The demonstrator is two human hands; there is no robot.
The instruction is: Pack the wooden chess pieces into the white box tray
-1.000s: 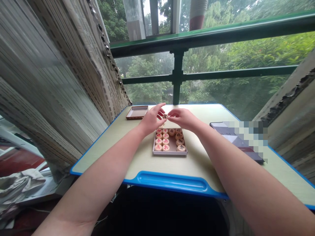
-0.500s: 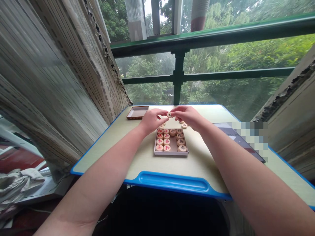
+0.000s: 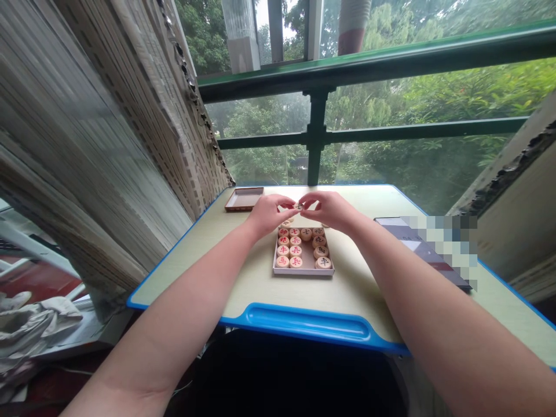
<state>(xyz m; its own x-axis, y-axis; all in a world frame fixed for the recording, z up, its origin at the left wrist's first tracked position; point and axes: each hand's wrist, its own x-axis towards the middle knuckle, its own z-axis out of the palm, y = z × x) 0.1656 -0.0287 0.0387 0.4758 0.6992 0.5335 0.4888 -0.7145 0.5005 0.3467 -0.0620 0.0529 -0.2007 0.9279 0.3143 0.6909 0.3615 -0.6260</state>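
Note:
Between my two hands, above the far side of the table, is one Chinese chess piece (image 3: 299,205). My left hand (image 3: 268,211) pinches it from the left, and the fingers of my right hand (image 3: 328,209) close on it from the right. Just below them sits a shallow box (image 3: 304,273) of round wooden pieces. Red-marked pieces (image 3: 296,251) fill its two left columns, while black-marked pieces (image 3: 321,252) line the right column and part of the top row. Bare box floor shows in the third column. Loose pieces (image 3: 287,222) lie behind the box, partly hidden by my hands.
An open box lid (image 3: 244,200) lies at the table's back left. On the right is a dark flat object (image 3: 423,255), partly blurred out. The table (image 3: 195,272) has a blue edge with a moulded tray (image 3: 308,322) in front. Curtains and a green railing (image 3: 319,136) surround it.
The right hand's fingers have shifted and closed in around the piece, which is now tilted and shows less of its face. The right-hand loose piece behind the box is more covered.

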